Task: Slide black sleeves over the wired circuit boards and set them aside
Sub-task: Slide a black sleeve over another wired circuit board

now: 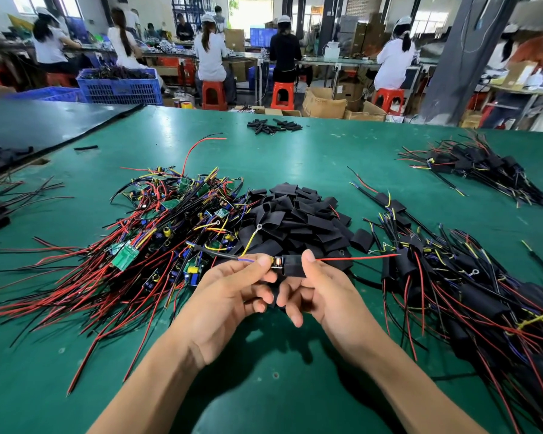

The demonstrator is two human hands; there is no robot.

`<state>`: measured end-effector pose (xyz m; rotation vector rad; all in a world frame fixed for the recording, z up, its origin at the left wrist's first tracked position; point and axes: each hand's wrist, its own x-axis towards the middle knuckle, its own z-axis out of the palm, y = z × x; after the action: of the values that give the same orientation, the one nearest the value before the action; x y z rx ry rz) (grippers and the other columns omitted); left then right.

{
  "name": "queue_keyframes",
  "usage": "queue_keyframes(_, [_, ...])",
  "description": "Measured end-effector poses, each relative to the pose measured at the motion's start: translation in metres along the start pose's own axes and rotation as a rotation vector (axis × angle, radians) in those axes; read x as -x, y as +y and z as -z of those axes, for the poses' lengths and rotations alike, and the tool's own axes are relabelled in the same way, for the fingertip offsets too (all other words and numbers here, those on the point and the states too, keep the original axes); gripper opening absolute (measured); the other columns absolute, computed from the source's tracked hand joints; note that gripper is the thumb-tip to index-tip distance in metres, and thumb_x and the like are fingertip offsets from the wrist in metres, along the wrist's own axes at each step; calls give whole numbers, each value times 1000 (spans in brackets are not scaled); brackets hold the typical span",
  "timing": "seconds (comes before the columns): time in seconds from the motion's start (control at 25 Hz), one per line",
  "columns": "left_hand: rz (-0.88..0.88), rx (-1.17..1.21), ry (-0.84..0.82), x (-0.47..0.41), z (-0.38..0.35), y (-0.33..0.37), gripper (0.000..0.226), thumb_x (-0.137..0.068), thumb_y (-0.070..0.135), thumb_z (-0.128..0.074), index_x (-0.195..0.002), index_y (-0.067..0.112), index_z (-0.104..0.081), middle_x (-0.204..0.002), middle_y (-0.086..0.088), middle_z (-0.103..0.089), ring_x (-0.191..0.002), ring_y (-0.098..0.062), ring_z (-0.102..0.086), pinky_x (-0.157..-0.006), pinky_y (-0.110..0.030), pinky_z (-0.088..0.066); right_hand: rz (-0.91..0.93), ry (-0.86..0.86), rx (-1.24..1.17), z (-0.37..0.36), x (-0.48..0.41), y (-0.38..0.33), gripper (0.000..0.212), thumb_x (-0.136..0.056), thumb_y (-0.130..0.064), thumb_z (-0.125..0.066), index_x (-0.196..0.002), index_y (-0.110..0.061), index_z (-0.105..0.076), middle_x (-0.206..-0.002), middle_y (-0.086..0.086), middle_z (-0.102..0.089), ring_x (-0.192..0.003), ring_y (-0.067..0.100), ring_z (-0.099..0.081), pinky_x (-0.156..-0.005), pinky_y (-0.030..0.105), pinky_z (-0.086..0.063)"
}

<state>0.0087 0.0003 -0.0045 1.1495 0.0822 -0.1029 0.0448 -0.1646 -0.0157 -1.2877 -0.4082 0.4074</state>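
Left grip (232,289) and right grip (322,286) pinched together.

The sleeve (293,265) I hold is matte black, with a red wire (356,257) out of its right end and yellow and blue wires (246,255) out of the left. The table (311,151) is green; on it, the heap of loose sleeves (298,214) is black, and the unsleeved boards (124,254) are green among red, black, yellow and blue leads. Beyond the table I note blue crates (119,84) and orange-red stools (213,94).

Both forearms bare, no sleeves, gloves or rings visible.
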Motion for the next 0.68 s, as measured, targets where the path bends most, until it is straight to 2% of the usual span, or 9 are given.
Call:
queue_keyframes(0.12, [-7, -6, 6, 0, -2, -1, 17, -80, 28, -76, -74, 12, -72, -74, -3, -65, -55, -12, -54, -52, -20, -43, -9, 31, 60, 0, -1, 4, 52, -94, -60, -36, -74, -25, -69, -70, 11, -65, -46, 18, -47, -50, 22, -40])
queue_keyframes(0.28, [-30, -11, 16, 1, -3, -1, 15, -75, 26, -81, -75, 14, -72, -77, -5, -65, -53, -12, -53, -50, -19, -42, -19, 35, 86, 1, -3, 8, 73, -90, -68, -33, -88, -7, -72, -67, 10, -65, -45, 17, -45, -51, 21, -40])
queue_keyframes(0.36, [-47, -16, 28, 2, -5, -1, 13, -74, 23, -84, -74, 16, -73, -75, -4, -65, -52, -12, -53, -49, -19, -42, -39, 36, 56, 1, -3, 8, 73, -90, -68, -33, -84, -8, -74, -67, 10, -64, -45, 16, -45, -50, 20, -39])
queue_keyframes(0.44, [-64, -34, 41, 2, -6, 0, 13, -73, 29, -78, -72, 17, -73, -74, -4, -65, -52, -12, -53, -49, -18, -42, -47, 34, 56, 1, -3, 8, 72, -92, -64, -32, -86, -5, -72, -67, 11, -65, -46, 17, -45, -50, 21, -39])
queue_keyframes(0.52, [-86, -70, 50, 2, -8, -1, 15, -71, 32, -77, -71, 18, -72, -74, -4, -65, -52, -12, -54, -49, -18, -42, -35, 44, 119, 1, -2, 9, 75, -94, -62, -31, -95, 5, -65, -67, 10, -65, -47, 18, -45, -52, 24, -39])
queue_keyframes(0.68, [-115, -139, 74, 2, -10, -5, 16, -68, 35, -78, -69, 20, -74, -71, -4, -65, -52, -13, -55, -49, -19, -43, 9, 99, 270, -2, 0, 11, 74, -93, -63, -31, -93, 4, -62, -67, 9, -65, -51, 22, -47, -55, 29, -39])
